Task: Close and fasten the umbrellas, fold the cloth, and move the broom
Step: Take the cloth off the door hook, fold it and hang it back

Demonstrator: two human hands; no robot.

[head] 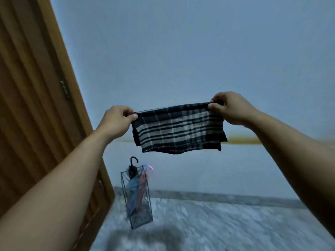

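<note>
A dark checked cloth (pixel 178 130) hangs doubled over in the air in front of me, stretched between both hands. My left hand (pixel 118 120) pinches its upper left corner and my right hand (pixel 230 107) pinches its upper right corner. Below the cloth, on the floor by the wall, a wire stand (pixel 137 212) holds two closed umbrellas: a blue one with a black hooked handle (pixel 133 185) and a pink one (pixel 143 185) with a pink curved handle. No broom shows in this view.
A brown wooden door (pixel 32 109) fills the left side, with its edge close to the wire stand. A pale blue wall (pixel 181 51) is straight ahead. The speckled floor (pixel 226 225) spreads to the right of the stand.
</note>
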